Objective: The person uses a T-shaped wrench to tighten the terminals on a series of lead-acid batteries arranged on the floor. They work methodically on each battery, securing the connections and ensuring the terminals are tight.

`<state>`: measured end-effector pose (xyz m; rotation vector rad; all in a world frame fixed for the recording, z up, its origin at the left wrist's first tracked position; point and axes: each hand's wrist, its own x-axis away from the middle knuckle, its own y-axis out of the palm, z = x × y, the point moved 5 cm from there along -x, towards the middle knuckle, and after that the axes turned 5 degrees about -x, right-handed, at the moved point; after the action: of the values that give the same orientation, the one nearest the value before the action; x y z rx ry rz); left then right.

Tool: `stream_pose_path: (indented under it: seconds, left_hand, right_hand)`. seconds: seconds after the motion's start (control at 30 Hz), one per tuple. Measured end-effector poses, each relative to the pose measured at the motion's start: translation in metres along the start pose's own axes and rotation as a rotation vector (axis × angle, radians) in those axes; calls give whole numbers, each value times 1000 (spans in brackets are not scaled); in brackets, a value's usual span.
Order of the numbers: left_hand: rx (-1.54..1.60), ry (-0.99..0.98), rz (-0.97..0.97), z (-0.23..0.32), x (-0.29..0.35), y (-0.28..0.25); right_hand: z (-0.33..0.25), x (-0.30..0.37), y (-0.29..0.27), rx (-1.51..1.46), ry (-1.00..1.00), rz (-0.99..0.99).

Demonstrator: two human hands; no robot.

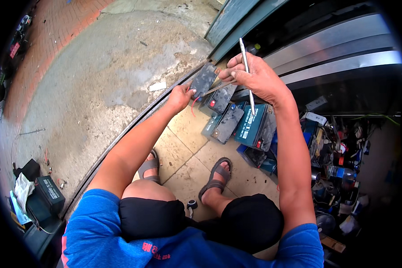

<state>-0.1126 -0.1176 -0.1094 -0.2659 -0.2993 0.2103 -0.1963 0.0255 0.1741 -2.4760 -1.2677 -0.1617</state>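
My left hand (179,98) is closed at the near edge of a dark, dusty battery (203,79), pinching a red wire (193,109) whose loose end hangs down. Above the row of batteries, my right hand (260,79) grips a slim silver rod (250,96) that stands nearly upright across the fingers. A thin metal shaft (219,87) also runs from those fingers to the battery by my left hand; whether it joins the rod, I cannot tell. Several more batteries stand close by, including a grey-topped one (227,125) and a green one (253,120) with a red terminal.
A raised door track (120,147) divides the tiled floor (178,143) from rough concrete outside. Metal shutters (330,49) rise at the right. Below them lies a heap of tools and parts (339,178). Another battery (51,194) sits at the far left. My sandalled feet flank the tiles.
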Motion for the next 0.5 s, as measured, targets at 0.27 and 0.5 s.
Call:
stream_pose_path:
  seconds: [0.27,0.5]
  left_hand:
    - [-75,82,55,-12,-9,-5]
    - [-133,98,74,3,3,-6]
  right_hand:
    - [-27,-1,47,371,-36,-394]
    - [-44,7,34,1013,-269,136]
